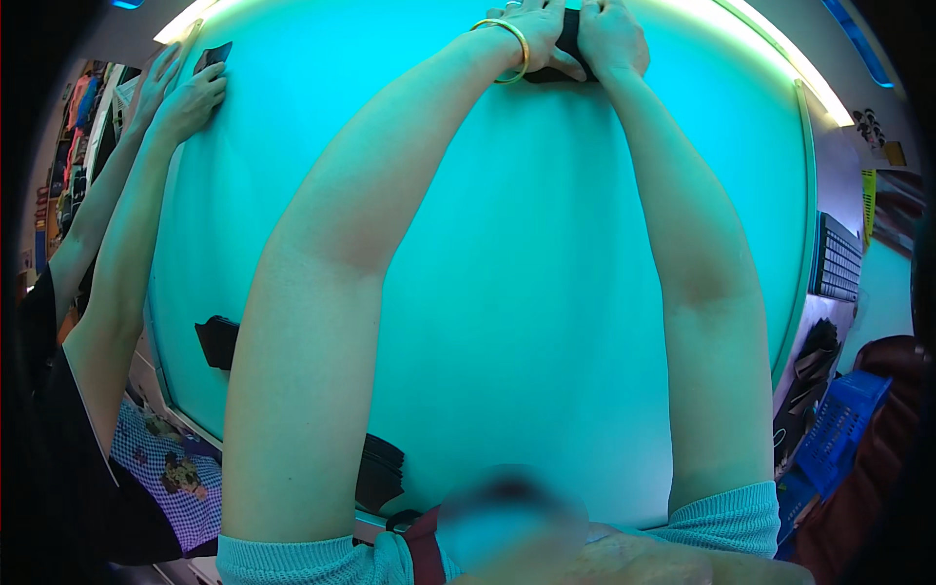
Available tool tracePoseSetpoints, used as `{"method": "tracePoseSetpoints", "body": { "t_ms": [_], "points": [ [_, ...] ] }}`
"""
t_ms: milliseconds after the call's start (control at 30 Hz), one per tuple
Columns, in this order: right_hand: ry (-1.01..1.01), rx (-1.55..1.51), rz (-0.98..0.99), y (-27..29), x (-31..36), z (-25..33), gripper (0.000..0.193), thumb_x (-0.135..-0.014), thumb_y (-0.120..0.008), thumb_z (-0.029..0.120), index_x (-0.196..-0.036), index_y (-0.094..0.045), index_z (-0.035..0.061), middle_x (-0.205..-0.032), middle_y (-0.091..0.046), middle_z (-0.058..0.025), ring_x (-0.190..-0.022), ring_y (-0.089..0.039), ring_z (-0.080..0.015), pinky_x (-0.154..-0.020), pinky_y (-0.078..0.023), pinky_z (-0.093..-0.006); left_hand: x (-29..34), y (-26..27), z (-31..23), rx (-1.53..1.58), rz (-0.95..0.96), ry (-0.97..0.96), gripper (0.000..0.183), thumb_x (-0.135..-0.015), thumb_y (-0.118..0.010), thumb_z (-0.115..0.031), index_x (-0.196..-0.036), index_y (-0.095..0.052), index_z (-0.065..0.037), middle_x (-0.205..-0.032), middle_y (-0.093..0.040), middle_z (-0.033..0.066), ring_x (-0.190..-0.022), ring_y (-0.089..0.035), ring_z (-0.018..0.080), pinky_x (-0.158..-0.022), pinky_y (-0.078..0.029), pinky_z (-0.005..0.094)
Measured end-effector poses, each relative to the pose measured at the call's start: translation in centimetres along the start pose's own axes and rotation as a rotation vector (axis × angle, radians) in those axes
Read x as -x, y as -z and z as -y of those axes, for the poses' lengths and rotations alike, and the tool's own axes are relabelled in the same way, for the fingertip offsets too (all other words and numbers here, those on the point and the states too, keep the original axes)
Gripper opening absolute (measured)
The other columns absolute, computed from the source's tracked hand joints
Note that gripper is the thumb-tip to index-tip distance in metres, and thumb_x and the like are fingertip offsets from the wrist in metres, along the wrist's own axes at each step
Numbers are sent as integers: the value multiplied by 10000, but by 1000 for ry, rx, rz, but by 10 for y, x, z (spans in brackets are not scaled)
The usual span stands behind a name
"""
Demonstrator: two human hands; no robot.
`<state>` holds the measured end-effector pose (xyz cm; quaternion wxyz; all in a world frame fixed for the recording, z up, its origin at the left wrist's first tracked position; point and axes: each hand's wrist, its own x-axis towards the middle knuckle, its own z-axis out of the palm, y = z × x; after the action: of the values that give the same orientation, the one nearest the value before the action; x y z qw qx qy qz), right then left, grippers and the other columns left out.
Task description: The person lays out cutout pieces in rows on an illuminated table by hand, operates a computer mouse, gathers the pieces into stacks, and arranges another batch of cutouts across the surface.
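Taking the picture's middle as the centre of the clock, both bare arms are stretching across the pale turquoise table point(517, 292), and the two hands are meeting between 12 and 1 o'clock, close to the top edge of the view. There the dark piece point(569, 37) is lying on the table, showing in the gap between the left hand point(531, 31) and the right hand point(614, 41), with both touching it. The left thumb is standing spread away from its fingers and resting over the dark piece; the other left fingertips are running to the picture's edge, so I cannot tell whether they are pinching. The right fingers are pointing the same way, their tips too hidden to tell. The step in hand seems to be holding or smoothing the dark piece flat, and the next move is probably calling for steady, even contact from both hands. At 10 o'clock a co-worker's hands point(198, 97) are handling another dark piece point(213, 56). A fanned dark stack point(380, 473) is lying toward 7 o'clock, a smaller dark bundle point(218, 341) is sitting just short of 9, and a keyboard point(838, 258) is resting at 3.
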<state>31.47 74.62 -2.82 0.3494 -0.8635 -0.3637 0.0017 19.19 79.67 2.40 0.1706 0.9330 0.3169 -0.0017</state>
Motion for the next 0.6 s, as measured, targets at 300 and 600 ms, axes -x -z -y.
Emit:
{"method": "tracePoseSetpoints", "body": {
  "t_ms": [300,600],
  "points": [
    [115,-111,-225,-4,18,-20,338,-945,-495,309,-1126,-631,57,-1182,-611,-207,-1125,-578,-361,-960,-455,-472,-2,9,-10,-74,176,35,941,-685,-850,-447,-1410,-417,-33,-1450,-433,205,-1331,-448,344,-1121,-389,424],
    [362,243,155,-4,23,-24,517,-1014,-342,411,-1342,-567,80,-1389,-554,-91,-1329,-463,-253,-1110,-356,-417,-16,-17,11,-138,138,-92,1077,-628,-865,-518,-1468,-354,-80,-1486,-388,147,-1374,-386,337,-1103,-400,477]
  ]
}}
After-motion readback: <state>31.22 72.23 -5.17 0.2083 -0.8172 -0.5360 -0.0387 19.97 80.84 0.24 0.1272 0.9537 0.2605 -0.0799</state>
